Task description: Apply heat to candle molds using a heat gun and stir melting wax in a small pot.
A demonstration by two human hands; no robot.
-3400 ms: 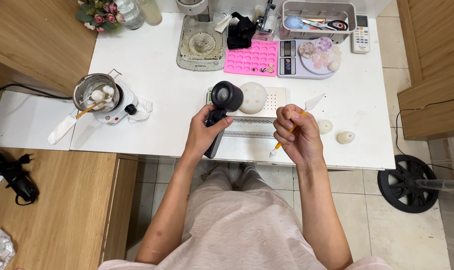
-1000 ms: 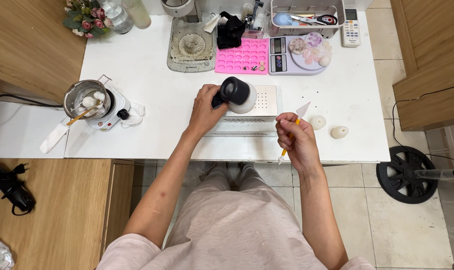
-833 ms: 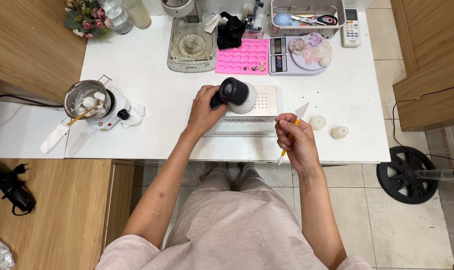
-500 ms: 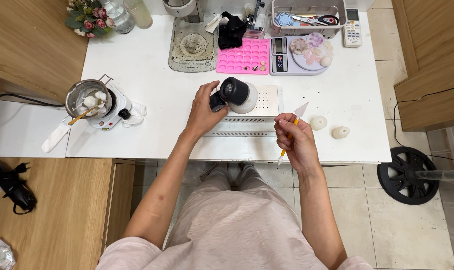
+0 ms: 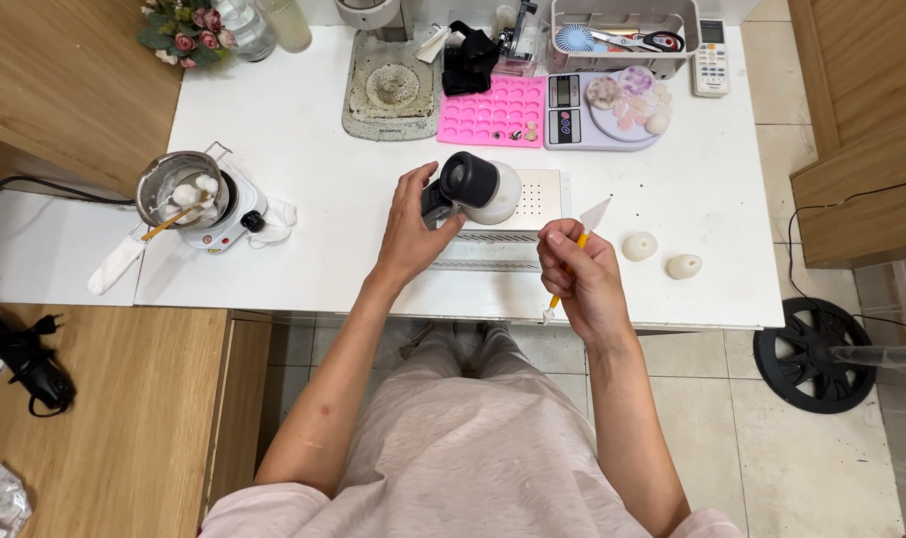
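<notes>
My left hand (image 5: 410,228) grips a black heat gun (image 5: 460,182) whose round nozzle points up toward the camera. It sits over a white domed piece (image 5: 501,195) on a white perforated board (image 5: 531,206). My right hand (image 5: 583,282) holds a thin yellow-handled tool (image 5: 577,251) with a white blade tip, just right of the board near the table's front edge.
A metal pot (image 5: 177,192) rests on a small white hot plate at the left. A pink silicone mould (image 5: 493,111), a digital scale (image 5: 603,111) with pale pieces, a grey tray (image 5: 390,87) and a tool basket (image 5: 627,27) line the back. Two white lumps (image 5: 660,256) lie at the right. A fan base (image 5: 812,343) stands on the floor.
The heat gun has moved from the table's front edge back over the white domed piece. In the last second both hands stay almost still.
</notes>
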